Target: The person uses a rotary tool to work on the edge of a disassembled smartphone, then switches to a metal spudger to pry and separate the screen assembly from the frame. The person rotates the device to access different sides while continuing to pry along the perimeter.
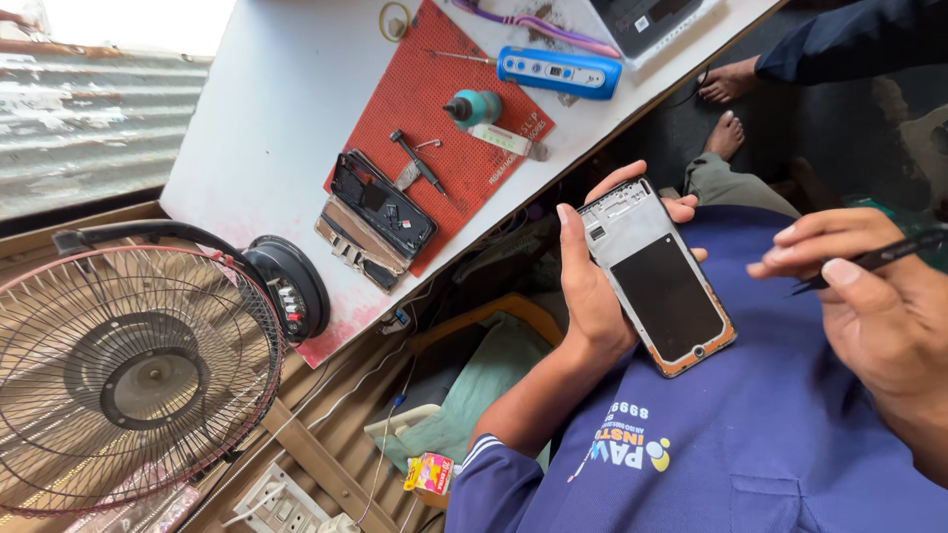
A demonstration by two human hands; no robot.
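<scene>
Nearest, over the blue shirt front: left hand, clamped around the long edges of an opened phone, thumb along one side, fingertips showing on the other. Held in the air, tilted, inner side up, dark panel and bare frame exposed, orange rim at the lower end.

Beside it, apart from the phone: right hand, fingers pinched together on a thin black tool, tip aimed toward the phone but not touching.

Judged step: inspection or prying inside the open frame, tool poised. Next move calls for a steady hold and a fine, light placing of the tip.

Farther, on the white worktop: red mat reaching the near edge. On it, stacked phone parts at the corner nearest the fan, a small screwdriver just beside, a teal bottle mid-mat, a blue device across its far corner.

Past the worktop's end: table fan, grille facing up.
</scene>
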